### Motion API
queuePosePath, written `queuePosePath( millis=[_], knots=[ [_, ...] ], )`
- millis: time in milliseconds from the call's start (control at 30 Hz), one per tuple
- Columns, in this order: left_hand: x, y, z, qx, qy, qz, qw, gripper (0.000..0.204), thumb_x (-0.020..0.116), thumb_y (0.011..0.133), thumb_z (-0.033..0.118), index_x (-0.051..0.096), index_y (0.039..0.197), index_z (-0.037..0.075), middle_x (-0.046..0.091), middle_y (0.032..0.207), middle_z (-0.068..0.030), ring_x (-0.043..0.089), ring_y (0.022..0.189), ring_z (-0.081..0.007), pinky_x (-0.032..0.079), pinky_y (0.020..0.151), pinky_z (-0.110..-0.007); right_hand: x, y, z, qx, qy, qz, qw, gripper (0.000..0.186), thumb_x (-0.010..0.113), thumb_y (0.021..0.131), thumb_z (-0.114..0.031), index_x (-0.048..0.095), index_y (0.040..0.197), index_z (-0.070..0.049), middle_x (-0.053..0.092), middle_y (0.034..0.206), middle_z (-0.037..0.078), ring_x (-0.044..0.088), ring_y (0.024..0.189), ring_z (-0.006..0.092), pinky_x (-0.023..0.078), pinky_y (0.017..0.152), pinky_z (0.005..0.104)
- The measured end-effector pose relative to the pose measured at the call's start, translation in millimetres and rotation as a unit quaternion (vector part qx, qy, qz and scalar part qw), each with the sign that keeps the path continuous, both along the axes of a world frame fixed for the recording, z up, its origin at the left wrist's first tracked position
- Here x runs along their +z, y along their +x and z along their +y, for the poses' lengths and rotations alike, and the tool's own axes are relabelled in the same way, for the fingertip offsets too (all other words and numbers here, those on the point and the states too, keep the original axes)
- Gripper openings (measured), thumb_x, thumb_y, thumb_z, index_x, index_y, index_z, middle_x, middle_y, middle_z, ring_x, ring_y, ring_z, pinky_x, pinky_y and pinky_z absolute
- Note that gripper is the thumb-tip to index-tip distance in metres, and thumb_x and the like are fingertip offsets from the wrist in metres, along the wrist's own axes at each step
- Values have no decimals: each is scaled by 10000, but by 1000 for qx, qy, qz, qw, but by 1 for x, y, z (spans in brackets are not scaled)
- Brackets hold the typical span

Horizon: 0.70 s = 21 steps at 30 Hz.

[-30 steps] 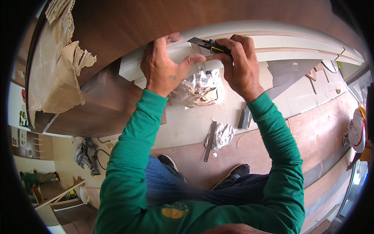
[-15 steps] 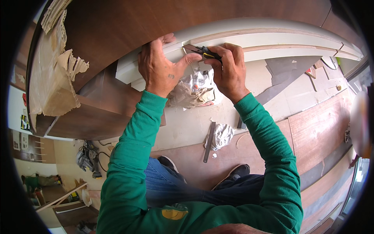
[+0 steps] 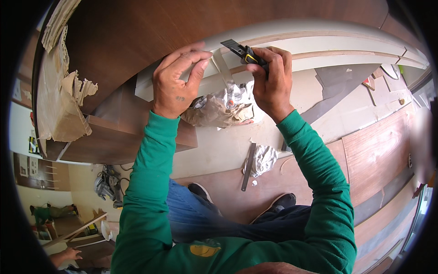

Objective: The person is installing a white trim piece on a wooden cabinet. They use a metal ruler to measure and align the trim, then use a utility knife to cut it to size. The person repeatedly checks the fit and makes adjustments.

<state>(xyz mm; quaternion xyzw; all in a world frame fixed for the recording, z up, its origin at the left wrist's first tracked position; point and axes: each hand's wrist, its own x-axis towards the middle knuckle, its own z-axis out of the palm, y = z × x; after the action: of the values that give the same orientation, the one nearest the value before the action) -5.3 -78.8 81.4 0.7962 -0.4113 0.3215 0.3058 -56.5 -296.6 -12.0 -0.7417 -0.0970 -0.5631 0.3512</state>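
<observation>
My right hand is wrapped round a black and yellow utility knife. Its dark blade is extended and points up and left, over the pale board edge. To its left, my left hand has thumb and forefinger drawn together at the upper end of a thin pale strip. The strip hangs from the pale, long panel edges in front of me. Below both hands lies a crumpled bag with brown paper. Exactly how the fingertips grip the strip is partly hidden.
A dark wood panel spans the far side, with torn cardboard at left. On the floor lie a metal ruler, a white crumpled bag and wood sheets. Another person's hand shows at lower left.
My left hand has moved back left, its thumb closing toward the forefinger. The knife has lifted and shifted right, away from the left thumb. Another person's hand has appeared at lower left.
</observation>
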Motion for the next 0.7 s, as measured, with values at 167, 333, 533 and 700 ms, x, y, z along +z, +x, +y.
queuePosePath(
  millis=[167, 333, 533, 700],
  knots=[
    [0, 3, -3, 5, 38, -83, 996, 190, 874, 875, 12, 848, 1054, 71, 843, 1074, -70, 797, 997, -259, 609, 916, -381, 0, -2, -2, 14, 23, 16, 1000, 329, 835, 983, -152, 704, 1259, -30, 692, 1187, 130, 633, 1158, 342, 597, 919, 437],
    [-8, 11, -4, -8, 25, -143, 989, 211, 885, 843, 10, 843, 1033, 92, 841, 1057, -50, 785, 954, -245, 606, 860, -378, 0, -1, -6, 13, 4, 3, 1000, 328, 838, 989, -170, 704, 1254, -31, 685, 1177, 149, 653, 1138, 340, 608, 891, 442],
    [-30, 16, -13, 42, 1, -218, 975, 153, 851, 902, 73, 765, 1026, 93, 800, 1037, -41, 747, 924, -267, 599, 868, -412, 3, -2, -2, 11, 17, -3, 1000, 331, 850, 979, -188, 709, 1235, -32, 683, 1167, 152, 676, 1080, 331, 620, 846, 433],
    [-36, 23, -14, 41, 15, -224, 974, 152, 762, 980, 118, 676, 1096, 68, 758, 1075, -79, 709, 996, -320, 566, 924, -461, 0, -1, -7, 5, 2, -6, 1000, 337, 867, 961, -181, 712, 1222, -36, 678, 1163, 157, 685, 1049, 330, 623, 828, 431]
  ],
)
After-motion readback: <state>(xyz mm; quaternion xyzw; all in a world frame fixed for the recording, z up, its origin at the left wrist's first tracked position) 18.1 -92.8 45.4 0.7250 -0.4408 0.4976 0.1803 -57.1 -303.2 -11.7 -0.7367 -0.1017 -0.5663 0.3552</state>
